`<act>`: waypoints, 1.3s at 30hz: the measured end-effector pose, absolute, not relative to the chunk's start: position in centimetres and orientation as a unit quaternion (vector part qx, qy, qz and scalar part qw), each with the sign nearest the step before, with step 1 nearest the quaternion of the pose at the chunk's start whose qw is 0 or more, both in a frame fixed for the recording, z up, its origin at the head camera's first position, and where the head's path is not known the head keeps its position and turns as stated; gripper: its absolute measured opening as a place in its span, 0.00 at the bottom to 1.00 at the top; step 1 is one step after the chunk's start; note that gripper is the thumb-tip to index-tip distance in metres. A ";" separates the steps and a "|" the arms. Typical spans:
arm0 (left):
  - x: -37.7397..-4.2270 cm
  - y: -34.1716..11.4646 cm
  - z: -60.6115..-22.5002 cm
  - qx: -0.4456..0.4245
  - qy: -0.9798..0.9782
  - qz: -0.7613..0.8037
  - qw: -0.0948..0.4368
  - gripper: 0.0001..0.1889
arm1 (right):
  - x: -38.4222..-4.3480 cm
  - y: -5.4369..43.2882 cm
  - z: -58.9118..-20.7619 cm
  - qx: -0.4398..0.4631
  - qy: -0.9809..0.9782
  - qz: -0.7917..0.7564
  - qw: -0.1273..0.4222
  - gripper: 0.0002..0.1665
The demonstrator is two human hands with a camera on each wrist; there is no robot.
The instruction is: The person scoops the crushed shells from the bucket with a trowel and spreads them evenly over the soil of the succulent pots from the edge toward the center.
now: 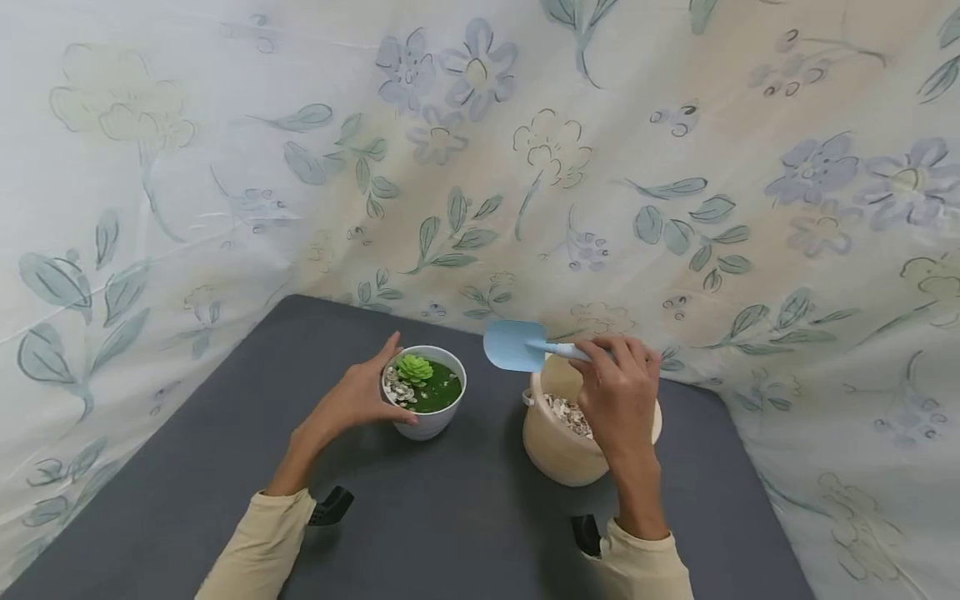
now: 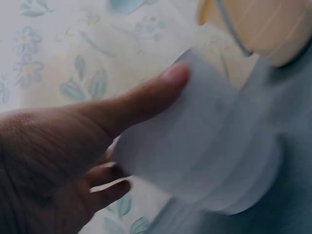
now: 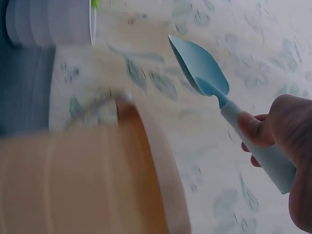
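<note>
My left hand (image 1: 356,397) grips the near left side of a small white flower pot (image 1: 426,427), thumb in front and fingers behind. Inside the pot a light green succulent (image 1: 414,368) stands on a dark green surface, with pale chips (image 1: 399,390) along the left. In my right hand (image 1: 618,387) is the handle of a light blue hand trowel (image 1: 514,345), held above a beige bucket (image 1: 558,458). The trowel's blade points left, and its face looks bare in the right wrist view. Whitish and brown chips (image 1: 567,414) lie in the bucket, partly hidden by my right hand.
Both containers stand on a dark grey table (image 1: 420,525), the bucket to the right of the pot. A floral cloth (image 1: 480,183) hangs behind and around the table. The bucket has a thin wire handle (image 2: 234,29) at its side.
</note>
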State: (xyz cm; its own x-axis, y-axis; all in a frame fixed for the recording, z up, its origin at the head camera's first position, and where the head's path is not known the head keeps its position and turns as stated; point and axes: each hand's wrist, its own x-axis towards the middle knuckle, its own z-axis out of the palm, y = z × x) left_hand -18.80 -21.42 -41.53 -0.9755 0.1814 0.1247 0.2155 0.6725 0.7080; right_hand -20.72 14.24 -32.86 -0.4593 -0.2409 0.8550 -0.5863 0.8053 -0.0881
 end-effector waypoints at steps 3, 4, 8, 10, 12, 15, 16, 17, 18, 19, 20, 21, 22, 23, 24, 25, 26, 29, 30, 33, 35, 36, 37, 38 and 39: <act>-19.3 -22.6 -41.2 -0.169 -0.910 -0.379 -0.010 0.73 | -20.3 16.8 -32.9 0.231 -0.843 0.187 0.449 0.11; -19.4 -22.9 -41.0 -0.183 -0.907 -0.378 -0.021 0.73 | -20.2 17.7 -32.9 0.225 -0.846 0.185 0.446 0.11; -20.0 -23.6 -40.6 -0.219 -0.899 -0.375 -0.056 0.72 | -19.5 20.8 -32.9 0.197 -0.865 0.170 0.429 0.10; -20.0 -23.9 -40.2 -0.228 -0.898 -0.370 -0.065 0.72 | -19.3 22.1 -33.0 0.184 -0.876 0.155 0.419 0.10; -19.6 -24.1 -39.5 -0.233 -0.898 -0.369 -0.054 0.70 | -19.2 23.1 -33.1 0.174 -0.886 0.131 0.409 0.11; -18.2 -23.7 -37.5 -0.222 -0.896 -0.385 0.007 0.64 | -19.5 24.0 -33.4 0.175 -0.900 0.075 0.391 0.13; -17.7 -23.1 -36.7 -0.219 -0.894 -0.390 0.035 0.61 | -19.7 24.1 -33.6 0.180 -0.904 0.055 0.384 0.13; -17.3 -22.3 -35.9 -0.217 -0.890 -0.397 0.064 0.58 | -20.0 24.2 -33.7 0.185 -0.907 0.036 0.377 0.14; -17.0 -21.2 -35.1 -0.217 -0.884 -0.404 0.089 0.55 | -20.2 24.2 -33.8 0.189 -0.910 0.022 0.368 0.14; -16.9 -19.9 -34.5 -0.223 -0.879 -0.407 0.109 0.53 | -20.5 24.2 -33.9 0.192 -0.913 0.009 0.358 0.13; -16.8 -18.3 -34.0 -0.235 -0.875 -0.405 0.123 0.51 | -20.7 24.1 -34.0 0.193 -0.918 -0.003 0.347 0.12; -16.9 -16.6 -33.7 -0.251 -0.871 -0.402 0.131 0.49 | -21.0 24.0 -34.1 0.191 -0.922 -0.012 0.335 0.11; -17.1 -14.9 -33.6 -0.268 -0.866 -0.399 0.136 0.48 | -21.2 23.9 -34.2 0.189 -0.927 -0.019 0.323 0.10; -17.3 -13.1 -33.7 -0.283 -0.862 -0.399 0.132 0.47 | -21.4 23.8 -34.3 0.185 -0.931 -0.026 0.312 0.10; -17.5 -11.5 -33.8 -0.295 -0.860 -0.395 0.129 0.46 | -21.6 23.6 -34.3 0.182 -0.935 -0.032 0.302 0.09; -17.8 -10.0 -34.1 -0.304 -0.860 -0.392 0.124 0.46 | -21.9 23.5 -34.3 0.178 -0.939 -0.040 0.292 0.10; -18.1 -8.7 -34.4 -0.308 -0.861 -0.387 0.117 0.45 | -22.2 23.2 -34.3 0.175 -0.942 -0.048 0.284 0.10; -19.0 -5.6 -35.5 -0.294 -0.875 -0.372 0.093 0.45 | -23.2 22.5 -34.3 0.171 -0.946 -0.069 0.265 0.13; -19.3 -4.9 -35.9 -0.286 -0.882 -0.366 0.085 0.46 | -23.4 22.2 -34.4 0.170 -0.948 -0.076 0.259 0.14; -19.7 -3.3 -36.8 -0.261 -0.898 -0.347 0.066 0.49 | -24.1 21.4 -34.6 0.169 -0.953 -0.091 0.235 0.15; -19.8 -2.6 -37.3 -0.253 -0.905 -0.337 0.058 0.51 | -24.3 21.1 -34.8 0.170 -0.956 -0.094 0.218 0.15; -19.8 -2.4 -37.5 -0.252 -0.907 -0.332 0.057 0.51 | -24.4 20.9 -34.9 0.170 -0.958 -0.096 0.212 0.15; -19.9 -2.2 -37.7 -0.251 -0.908 -0.330 0.056 0.52 | -24.4 20.9 -34.9 0.169 -0.958 -0.097 0.209 0.14; -19.9 -2.0 -37.8 -0.252 -0.908 -0.330 0.057 0.52 | -24.4 20.9 -35.0 0.166 -0.959 -0.098 0.207 0.14; -19.9 -1.8 -37.9 -0.252 -0.908 -0.329 0.054 0.52 | -24.4 20.9 -35.0 0.164 -0.960 -0.100 0.206 0.14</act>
State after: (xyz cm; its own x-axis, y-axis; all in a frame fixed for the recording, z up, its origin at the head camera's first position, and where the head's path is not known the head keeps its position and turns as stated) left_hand -19.92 -1.78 -37.87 -0.8670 0.4224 0.2643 0.4936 0.6563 0.5707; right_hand -24.44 20.89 -35.01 -0.8617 -0.3555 0.3621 -0.2729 0.9263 0.2598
